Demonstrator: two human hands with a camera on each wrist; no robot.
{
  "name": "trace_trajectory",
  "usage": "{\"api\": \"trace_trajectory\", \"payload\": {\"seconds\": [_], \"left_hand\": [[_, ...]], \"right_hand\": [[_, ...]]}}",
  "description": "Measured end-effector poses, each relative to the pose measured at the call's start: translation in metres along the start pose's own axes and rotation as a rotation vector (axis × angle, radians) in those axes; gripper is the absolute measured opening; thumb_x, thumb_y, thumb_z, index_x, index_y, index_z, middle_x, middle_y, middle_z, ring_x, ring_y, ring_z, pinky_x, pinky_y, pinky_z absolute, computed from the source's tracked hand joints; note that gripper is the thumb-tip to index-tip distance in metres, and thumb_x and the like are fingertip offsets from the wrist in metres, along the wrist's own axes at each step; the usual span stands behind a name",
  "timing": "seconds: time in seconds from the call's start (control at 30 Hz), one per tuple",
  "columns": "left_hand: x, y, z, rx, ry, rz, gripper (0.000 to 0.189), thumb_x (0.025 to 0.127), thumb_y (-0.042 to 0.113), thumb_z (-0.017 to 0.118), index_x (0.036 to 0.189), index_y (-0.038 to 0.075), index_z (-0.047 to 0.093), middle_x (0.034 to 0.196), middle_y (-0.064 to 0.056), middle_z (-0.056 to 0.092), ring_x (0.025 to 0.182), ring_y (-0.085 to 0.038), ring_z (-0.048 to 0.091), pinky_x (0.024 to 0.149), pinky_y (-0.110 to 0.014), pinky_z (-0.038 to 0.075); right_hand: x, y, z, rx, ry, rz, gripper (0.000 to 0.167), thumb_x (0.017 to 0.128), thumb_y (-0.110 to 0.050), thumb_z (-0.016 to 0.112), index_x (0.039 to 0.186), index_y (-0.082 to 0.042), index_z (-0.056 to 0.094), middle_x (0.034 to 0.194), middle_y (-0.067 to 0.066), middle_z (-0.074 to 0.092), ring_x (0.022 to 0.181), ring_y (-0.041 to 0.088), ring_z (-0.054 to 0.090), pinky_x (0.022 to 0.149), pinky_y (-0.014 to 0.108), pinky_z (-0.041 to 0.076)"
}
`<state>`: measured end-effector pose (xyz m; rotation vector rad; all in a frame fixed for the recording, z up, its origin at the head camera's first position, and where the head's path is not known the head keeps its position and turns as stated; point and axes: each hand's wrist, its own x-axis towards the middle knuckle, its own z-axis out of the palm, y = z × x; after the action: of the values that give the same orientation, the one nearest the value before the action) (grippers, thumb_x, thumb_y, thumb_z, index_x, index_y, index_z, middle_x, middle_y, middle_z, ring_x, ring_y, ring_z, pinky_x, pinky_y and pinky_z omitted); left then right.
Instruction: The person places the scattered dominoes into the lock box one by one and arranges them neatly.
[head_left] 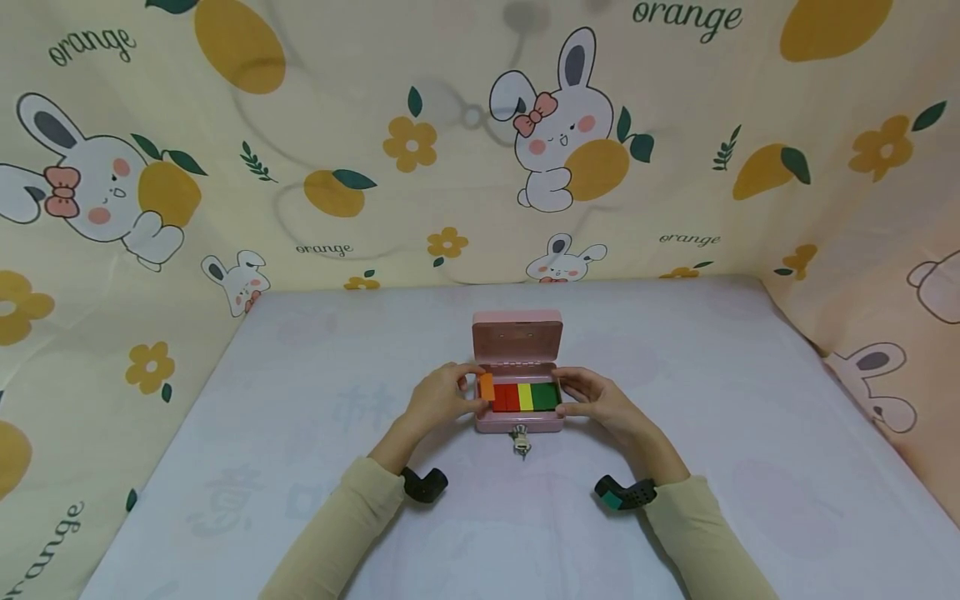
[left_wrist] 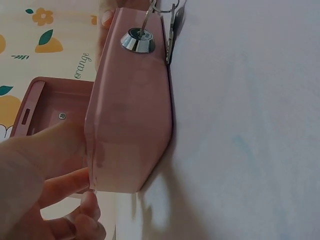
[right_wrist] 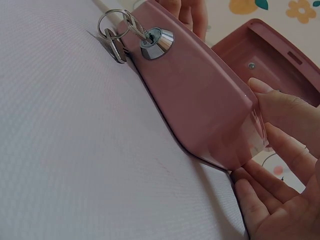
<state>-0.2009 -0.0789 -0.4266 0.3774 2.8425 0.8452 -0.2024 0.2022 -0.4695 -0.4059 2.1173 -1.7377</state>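
A small pink metal cash box (head_left: 519,424) stands with its lid (head_left: 517,342) raised. Inside lies a row of coloured blocks: red (head_left: 506,398), yellow (head_left: 526,397) and green (head_left: 545,397). At the left end an orange block (head_left: 487,387) sits higher than the red ones, overlapping the box's left rim. My left hand (head_left: 442,393) pinches the orange block between thumb and fingers; the wall hides it in the left wrist view. My right hand (head_left: 603,405) grips the box's right end, thumb (right_wrist: 285,107) at the rim and fingertips low against the side.
A key on a ring (head_left: 521,442) hangs from the lock (left_wrist: 138,40) on the box's front. Black wrist devices (head_left: 425,485) are strapped to both wrists. The white-covered table (head_left: 337,417) meets a patterned cloth (head_left: 420,208) with rabbits and oranges at the back and sides.
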Motion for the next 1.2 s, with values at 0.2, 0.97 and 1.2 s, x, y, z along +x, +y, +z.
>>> {"api": "trace_trajectory", "payload": {"seconds": [0.2, 0.97, 1.2], "left_hand": [[0.003, 0.0, 0.001, 0.041, -0.022, -0.017, 0.049, 0.079, 0.031, 0.077, 0.124, 0.019, 0.062, 0.084, -0.006, 0.056, 0.071, -0.014, 0.046, 0.056, -0.022, 0.031], [0.012, 0.009, 0.002, 0.217, -0.136, -0.088, 0.048, 0.08, 0.036, 0.076, 0.123, 0.022, 0.058, 0.11, -0.008, 0.067, 0.084, -0.02, 0.055, 0.073, -0.033, 0.049], [0.012, 0.014, 0.003, 0.238, -0.151, -0.105, 0.051, 0.079, 0.034, 0.077, 0.123, 0.019, 0.058, 0.104, -0.007, 0.068, 0.08, -0.02, 0.054, 0.068, -0.029, 0.047]], "right_hand": [[0.0, 0.002, -0.001, -0.011, -0.004, -0.028, 0.071, 0.083, -0.029, 0.075, 0.141, -0.003, 0.042, 0.151, 0.024, 0.034, 0.144, 0.041, 0.032, 0.113, 0.037, 0.033], [0.001, -0.002, 0.001, -0.001, 0.004, 0.007, 0.066, 0.086, -0.009, 0.069, 0.141, 0.006, 0.038, 0.154, 0.027, 0.029, 0.145, 0.046, 0.026, 0.114, 0.049, 0.024], [0.0, -0.002, 0.0, 0.003, 0.003, 0.01, 0.066, 0.086, -0.01, 0.07, 0.142, 0.006, 0.037, 0.154, 0.027, 0.029, 0.145, 0.046, 0.025, 0.114, 0.049, 0.024]]}}
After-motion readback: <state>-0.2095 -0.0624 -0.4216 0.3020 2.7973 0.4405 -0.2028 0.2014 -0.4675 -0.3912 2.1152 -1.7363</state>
